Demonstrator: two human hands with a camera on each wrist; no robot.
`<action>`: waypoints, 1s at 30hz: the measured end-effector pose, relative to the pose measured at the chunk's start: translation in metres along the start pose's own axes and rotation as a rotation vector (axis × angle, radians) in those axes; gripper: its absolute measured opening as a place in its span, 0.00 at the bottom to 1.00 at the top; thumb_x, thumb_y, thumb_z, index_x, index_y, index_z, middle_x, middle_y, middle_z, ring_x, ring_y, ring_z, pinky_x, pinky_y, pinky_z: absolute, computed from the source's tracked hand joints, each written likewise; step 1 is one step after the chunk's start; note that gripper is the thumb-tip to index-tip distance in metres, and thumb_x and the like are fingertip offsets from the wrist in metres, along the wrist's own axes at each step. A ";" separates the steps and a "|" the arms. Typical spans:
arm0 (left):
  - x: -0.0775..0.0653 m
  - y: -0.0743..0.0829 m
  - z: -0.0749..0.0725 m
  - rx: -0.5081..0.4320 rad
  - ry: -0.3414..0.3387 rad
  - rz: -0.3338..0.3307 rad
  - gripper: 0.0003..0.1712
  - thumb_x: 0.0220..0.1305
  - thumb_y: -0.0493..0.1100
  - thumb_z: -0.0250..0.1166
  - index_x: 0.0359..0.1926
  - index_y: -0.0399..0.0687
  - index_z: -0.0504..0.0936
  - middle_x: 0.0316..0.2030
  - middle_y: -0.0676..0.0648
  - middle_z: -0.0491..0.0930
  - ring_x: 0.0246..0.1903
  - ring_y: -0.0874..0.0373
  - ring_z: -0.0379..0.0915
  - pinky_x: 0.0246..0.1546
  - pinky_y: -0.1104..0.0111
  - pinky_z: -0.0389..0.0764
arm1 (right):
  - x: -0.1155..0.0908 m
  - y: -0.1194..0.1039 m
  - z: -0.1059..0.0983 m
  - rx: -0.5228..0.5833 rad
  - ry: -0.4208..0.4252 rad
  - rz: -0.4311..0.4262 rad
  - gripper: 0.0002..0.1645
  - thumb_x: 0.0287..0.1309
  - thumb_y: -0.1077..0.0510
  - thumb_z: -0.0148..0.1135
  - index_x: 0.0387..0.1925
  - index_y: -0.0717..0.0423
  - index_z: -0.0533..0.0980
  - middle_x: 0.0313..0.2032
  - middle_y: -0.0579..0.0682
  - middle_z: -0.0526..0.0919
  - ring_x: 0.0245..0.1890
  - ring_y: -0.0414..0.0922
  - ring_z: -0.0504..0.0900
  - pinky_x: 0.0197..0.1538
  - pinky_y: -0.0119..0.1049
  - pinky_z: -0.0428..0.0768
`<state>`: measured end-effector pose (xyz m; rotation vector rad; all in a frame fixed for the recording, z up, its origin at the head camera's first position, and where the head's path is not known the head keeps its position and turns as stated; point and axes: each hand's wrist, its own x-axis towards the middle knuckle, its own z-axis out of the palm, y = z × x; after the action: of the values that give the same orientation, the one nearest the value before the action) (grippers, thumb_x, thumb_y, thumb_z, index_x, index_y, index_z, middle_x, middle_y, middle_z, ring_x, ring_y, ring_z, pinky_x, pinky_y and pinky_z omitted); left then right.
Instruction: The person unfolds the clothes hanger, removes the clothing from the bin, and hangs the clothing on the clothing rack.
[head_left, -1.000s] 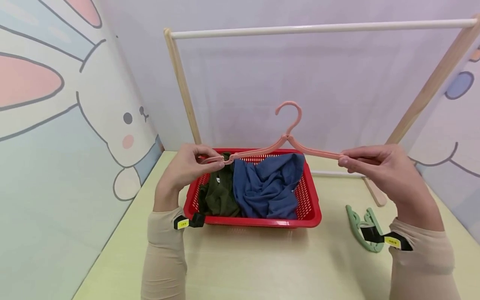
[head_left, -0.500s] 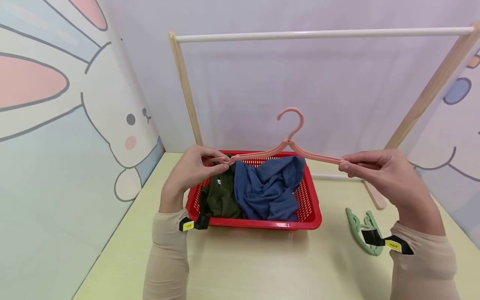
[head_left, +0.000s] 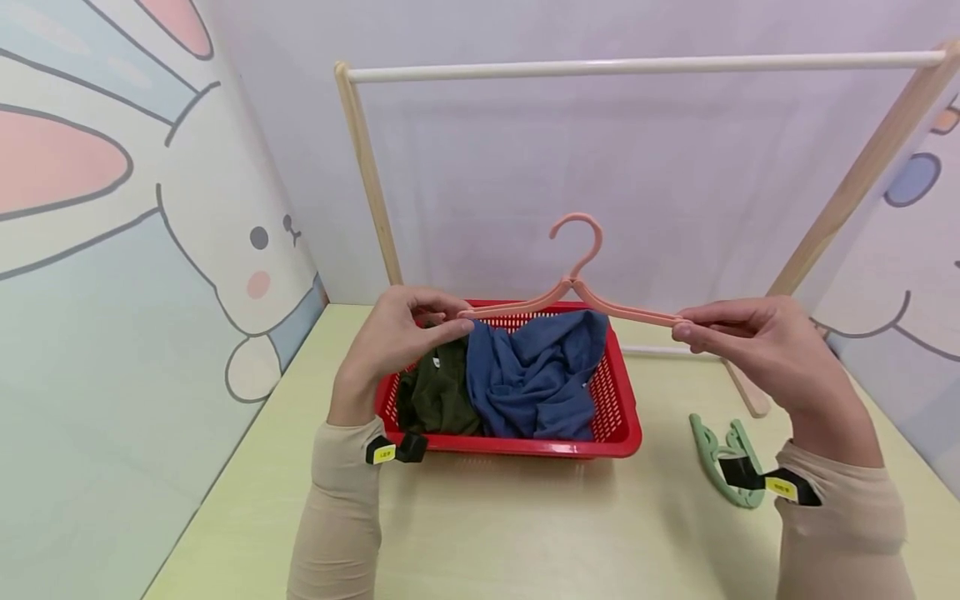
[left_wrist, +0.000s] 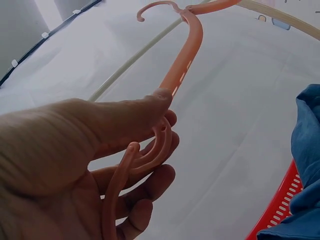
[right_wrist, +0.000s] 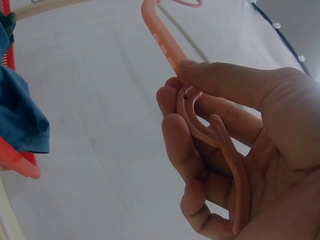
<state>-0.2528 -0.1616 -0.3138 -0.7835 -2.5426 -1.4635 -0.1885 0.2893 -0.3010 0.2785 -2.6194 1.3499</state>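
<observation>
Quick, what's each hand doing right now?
Left hand: holding one arm of the pink hanger.
Right hand: holding the pink hanger's other arm.

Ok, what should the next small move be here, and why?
Perhaps let the left hand go of the pink hanger and reach for the blue cloth, with the right hand holding on: both hands grip the hanger, its arms spread and bare, and the cloth lies in the red basket.

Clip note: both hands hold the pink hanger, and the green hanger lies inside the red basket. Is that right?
Not entirely. The green hanger is not inside the red basket; the head view shows it on the table to the basket's right. The rest holds: the left hand and the right hand hold the pink hanger.
</observation>
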 end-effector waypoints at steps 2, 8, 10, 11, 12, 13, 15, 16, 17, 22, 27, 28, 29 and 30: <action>0.001 0.000 0.000 -0.006 0.006 0.006 0.10 0.72 0.45 0.79 0.51 0.51 0.96 0.48 0.50 0.92 0.44 0.52 0.87 0.48 0.57 0.90 | 0.000 0.000 0.001 -0.002 0.005 0.006 0.15 0.70 0.57 0.78 0.55 0.57 0.91 0.37 0.45 0.94 0.39 0.41 0.91 0.47 0.25 0.84; 0.001 0.000 0.001 -0.026 0.022 0.021 0.09 0.73 0.43 0.78 0.50 0.49 0.96 0.48 0.48 0.92 0.44 0.52 0.89 0.49 0.59 0.91 | 0.001 0.000 0.000 -0.006 -0.002 0.003 0.15 0.71 0.57 0.78 0.55 0.56 0.92 0.38 0.45 0.94 0.40 0.42 0.91 0.48 0.26 0.84; 0.001 0.001 0.001 -0.031 0.029 0.026 0.08 0.73 0.43 0.78 0.49 0.49 0.96 0.47 0.48 0.92 0.44 0.51 0.89 0.47 0.59 0.90 | 0.002 0.000 -0.001 -0.012 -0.019 -0.012 0.15 0.71 0.57 0.78 0.56 0.56 0.91 0.39 0.45 0.95 0.40 0.41 0.91 0.48 0.25 0.84; 0.001 0.001 0.001 -0.030 0.032 0.028 0.08 0.73 0.43 0.78 0.49 0.49 0.96 0.47 0.48 0.92 0.43 0.52 0.88 0.46 0.60 0.90 | 0.002 0.001 -0.001 -0.015 -0.024 -0.017 0.15 0.71 0.57 0.78 0.55 0.55 0.92 0.39 0.45 0.95 0.40 0.40 0.91 0.48 0.25 0.84; 0.001 0.001 0.001 -0.030 0.035 0.030 0.07 0.73 0.43 0.78 0.49 0.49 0.96 0.47 0.48 0.92 0.43 0.51 0.88 0.44 0.60 0.90 | 0.003 0.001 -0.002 -0.022 -0.033 -0.027 0.14 0.71 0.57 0.78 0.55 0.55 0.91 0.40 0.44 0.95 0.40 0.39 0.92 0.48 0.24 0.84; 0.001 0.001 0.001 -0.028 0.038 0.030 0.07 0.73 0.44 0.78 0.49 0.49 0.96 0.46 0.49 0.92 0.42 0.51 0.87 0.43 0.61 0.89 | 0.003 0.002 -0.002 -0.025 -0.043 -0.034 0.15 0.71 0.58 0.78 0.56 0.56 0.91 0.40 0.43 0.95 0.41 0.38 0.92 0.47 0.24 0.84; 0.000 0.001 0.001 -0.023 0.044 0.026 0.08 0.74 0.44 0.78 0.49 0.49 0.96 0.46 0.49 0.92 0.41 0.51 0.86 0.40 0.63 0.87 | 0.003 0.003 -0.005 -0.041 -0.055 -0.043 0.16 0.71 0.58 0.78 0.58 0.55 0.90 0.43 0.40 0.95 0.42 0.37 0.92 0.47 0.23 0.84; 0.000 0.000 0.000 -0.020 0.050 0.021 0.08 0.73 0.45 0.78 0.49 0.49 0.96 0.45 0.49 0.92 0.40 0.51 0.84 0.38 0.63 0.86 | 0.002 0.003 -0.006 -0.046 -0.050 -0.039 0.18 0.71 0.58 0.78 0.59 0.54 0.90 0.45 0.38 0.94 0.43 0.36 0.92 0.47 0.23 0.84; 0.000 0.000 0.000 -0.016 0.054 0.017 0.09 0.73 0.45 0.78 0.49 0.49 0.96 0.45 0.49 0.92 0.40 0.50 0.83 0.37 0.64 0.85 | 0.002 0.003 -0.007 -0.048 -0.044 -0.031 0.19 0.71 0.57 0.78 0.61 0.53 0.90 0.46 0.37 0.94 0.44 0.35 0.92 0.47 0.23 0.84; 0.000 0.001 -0.002 0.004 0.072 0.012 0.09 0.73 0.46 0.79 0.49 0.48 0.96 0.45 0.49 0.92 0.38 0.49 0.83 0.34 0.65 0.83 | -0.003 0.002 -0.013 -0.054 0.048 -0.029 0.25 0.72 0.55 0.77 0.68 0.47 0.86 0.49 0.33 0.93 0.43 0.36 0.89 0.42 0.24 0.81; 0.002 0.002 0.005 0.014 0.056 0.051 0.07 0.73 0.44 0.78 0.48 0.49 0.97 0.46 0.48 0.92 0.39 0.51 0.88 0.40 0.62 0.89 | -0.006 -0.005 -0.008 -0.015 0.132 -0.076 0.26 0.73 0.56 0.76 0.70 0.48 0.84 0.53 0.34 0.92 0.43 0.38 0.86 0.37 0.27 0.79; 0.003 0.003 0.008 0.015 0.050 0.054 0.06 0.73 0.43 0.78 0.47 0.50 0.97 0.46 0.48 0.92 0.40 0.52 0.89 0.41 0.61 0.89 | -0.006 -0.008 -0.006 -0.002 0.131 -0.082 0.26 0.74 0.56 0.76 0.70 0.48 0.84 0.54 0.35 0.92 0.44 0.39 0.86 0.37 0.26 0.81; 0.004 0.003 0.011 0.015 0.043 0.061 0.06 0.73 0.43 0.78 0.47 0.50 0.97 0.46 0.48 0.92 0.39 0.53 0.89 0.42 0.60 0.90 | -0.005 -0.010 -0.002 0.004 0.125 -0.082 0.26 0.74 0.56 0.75 0.70 0.48 0.84 0.55 0.36 0.92 0.45 0.39 0.86 0.37 0.26 0.83; 0.004 0.004 0.014 0.017 0.036 0.067 0.06 0.73 0.43 0.78 0.47 0.49 0.97 0.46 0.48 0.92 0.40 0.53 0.89 0.43 0.60 0.90 | -0.005 -0.012 0.002 0.004 0.116 -0.078 0.25 0.74 0.55 0.75 0.69 0.46 0.85 0.55 0.36 0.92 0.46 0.40 0.86 0.36 0.27 0.85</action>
<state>-0.2526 -0.1466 -0.3170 -0.8246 -2.4745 -1.4202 -0.1812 0.2815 -0.2935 0.2908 -2.4846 1.3048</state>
